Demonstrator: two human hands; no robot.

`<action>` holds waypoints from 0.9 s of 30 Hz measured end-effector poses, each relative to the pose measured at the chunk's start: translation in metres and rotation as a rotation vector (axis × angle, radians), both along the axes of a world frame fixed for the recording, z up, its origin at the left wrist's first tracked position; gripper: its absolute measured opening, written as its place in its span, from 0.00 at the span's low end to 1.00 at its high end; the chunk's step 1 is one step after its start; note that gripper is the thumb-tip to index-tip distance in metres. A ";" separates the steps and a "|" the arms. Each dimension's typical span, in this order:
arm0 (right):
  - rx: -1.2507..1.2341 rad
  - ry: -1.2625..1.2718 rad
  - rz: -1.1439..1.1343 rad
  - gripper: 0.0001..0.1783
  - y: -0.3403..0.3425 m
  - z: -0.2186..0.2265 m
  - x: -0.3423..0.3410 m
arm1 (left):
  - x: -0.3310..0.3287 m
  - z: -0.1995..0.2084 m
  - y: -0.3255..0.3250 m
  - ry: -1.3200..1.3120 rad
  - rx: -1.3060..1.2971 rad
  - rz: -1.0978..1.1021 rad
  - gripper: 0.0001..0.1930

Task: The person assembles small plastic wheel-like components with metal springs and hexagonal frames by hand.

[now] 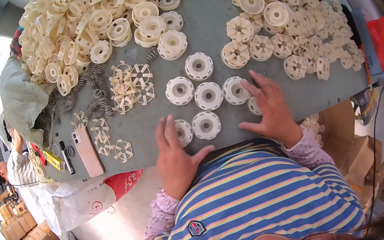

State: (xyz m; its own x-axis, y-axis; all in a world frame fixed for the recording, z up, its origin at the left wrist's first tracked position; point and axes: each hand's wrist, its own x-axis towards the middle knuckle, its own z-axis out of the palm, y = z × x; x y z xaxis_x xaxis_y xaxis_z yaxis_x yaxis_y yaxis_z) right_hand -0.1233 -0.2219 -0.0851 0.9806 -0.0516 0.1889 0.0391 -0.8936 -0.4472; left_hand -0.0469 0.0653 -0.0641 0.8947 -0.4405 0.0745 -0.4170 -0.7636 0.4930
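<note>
Several white round plastic hubs lie flat in a loose cluster near the table's front edge, each with a hole in its middle. My left hand is open, thumb apart, its fingertips at the left side of the front-left hub. On the right, my right hand is open with spread fingers, one fingertip at the edge of a hub. Its palm partly covers another hub. Between the hands sits one more hub. Neither hand grips anything.
A large heap of cream plastic rings fills the far left. Spoked cream parts are piled at right. Dark coil springs, spoked rings, a pink phone and a marker lie left. Cardboard boxes stand below the table.
</note>
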 end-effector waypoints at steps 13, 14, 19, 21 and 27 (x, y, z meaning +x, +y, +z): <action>0.020 -0.168 0.095 0.41 -0.002 0.035 0.102 | 0.087 0.009 -0.010 -0.244 -0.100 0.012 0.41; -0.014 -0.231 0.102 0.36 0.001 0.038 0.125 | 0.101 0.012 -0.013 -0.197 -0.087 -0.021 0.36; -0.032 0.114 0.053 0.32 0.024 0.010 0.234 | 0.149 0.016 -0.064 -0.128 -0.059 -0.031 0.26; -0.004 0.145 0.077 0.33 0.020 0.015 0.245 | 0.158 0.013 -0.080 -0.044 0.029 -0.010 0.26; 0.305 0.106 -0.028 0.42 -0.023 0.057 0.210 | 0.179 0.003 -0.108 -0.145 -0.001 -0.095 0.29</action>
